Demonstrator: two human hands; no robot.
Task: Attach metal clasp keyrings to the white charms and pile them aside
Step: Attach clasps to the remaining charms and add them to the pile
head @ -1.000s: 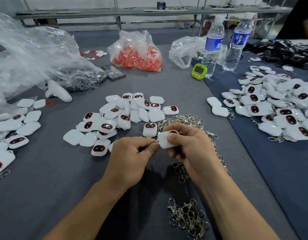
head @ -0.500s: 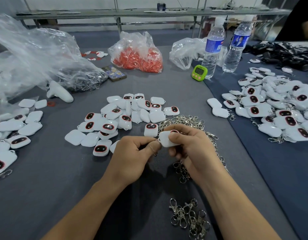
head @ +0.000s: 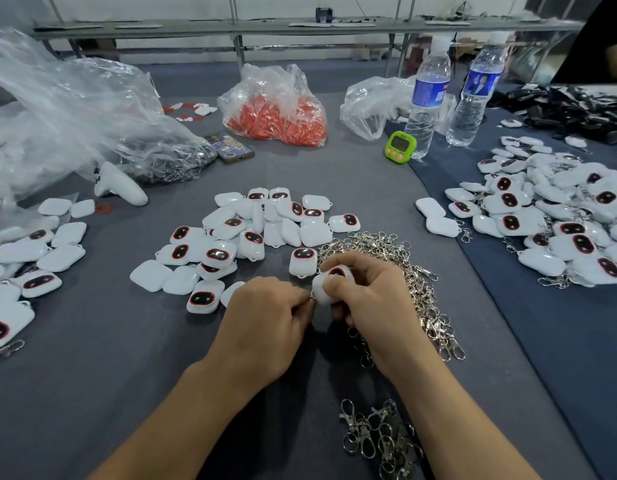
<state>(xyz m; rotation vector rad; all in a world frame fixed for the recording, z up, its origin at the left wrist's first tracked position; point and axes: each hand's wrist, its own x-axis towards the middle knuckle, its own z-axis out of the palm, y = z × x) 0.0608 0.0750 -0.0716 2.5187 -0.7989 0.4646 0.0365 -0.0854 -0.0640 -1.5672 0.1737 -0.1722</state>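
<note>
My right hand grips a white charm with a dark red-rimmed face, just above the grey table. My left hand meets it from the left, its fingertips pinching a small metal ring at the charm's edge; the ring is mostly hidden. A heap of loose white charms lies just beyond my hands. A long pile of metal clasp keyrings runs under and to the right of my right hand. A smaller bunch of clasps lies near the front edge.
A pile of charms with clasps covers the blue cloth on the right. More charms sit at the left. Behind are a bag of red parts, clear plastic bags, two water bottles, a green timer and a phone.
Both hands stay together at the charm with only small finger shifts. The charm has turned slightly in my right hand, and the camera view has shifted a little.
</note>
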